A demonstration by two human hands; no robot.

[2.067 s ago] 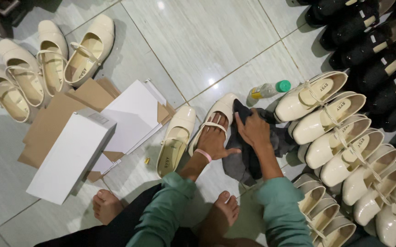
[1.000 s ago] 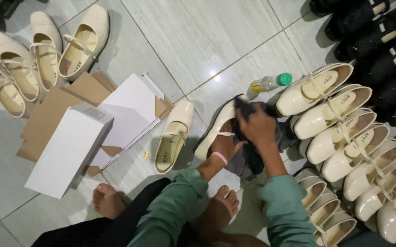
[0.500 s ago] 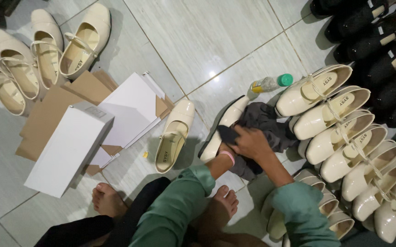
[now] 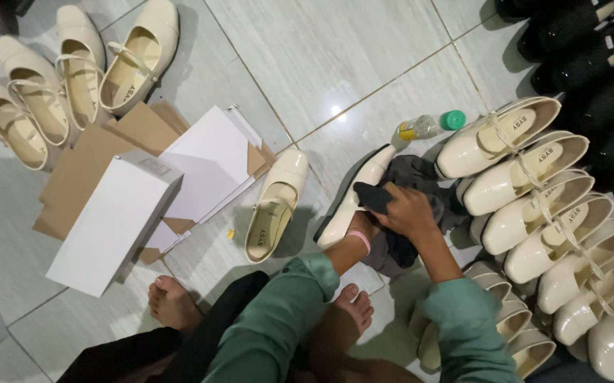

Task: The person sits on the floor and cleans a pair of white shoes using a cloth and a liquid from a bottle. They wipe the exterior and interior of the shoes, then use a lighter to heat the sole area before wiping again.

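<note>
1. Tiled floor (image 4: 335, 64): pale glossy tiles fill the frame; everything below lies on it.
2. Row of cream shoes (image 4: 534, 206): packed side by side along the right edge, with black shoes (image 4: 591, 57) in the upper right corner.
3. White shoebox (image 4: 112, 227): at lower left, resting on flattened brown cardboard (image 4: 80, 163) and white sheets.
4. Four more cream strap shoes (image 4: 66, 78): upper left of the frame.
5. Dark grey cloth (image 4: 420, 177): bunched at centre right, draped against the held shoe.
6. Held cream shoe (image 4: 353, 202): at centre, tilted on its side with its toe toward the upper right; its mate (image 4: 275, 206) lies flat just to its left.
7. Right hand (image 4: 406, 209): fingers clenched on a fold of the cloth, pressing it to the shoe.
8. Left hand (image 4: 360, 225): mostly hidden behind the shoe (pink wristband visible); fingers appear to be grasping the shoe.
9. Small bottle (image 4: 424, 128): green cap, lying on the floor above the cloth.
</note>
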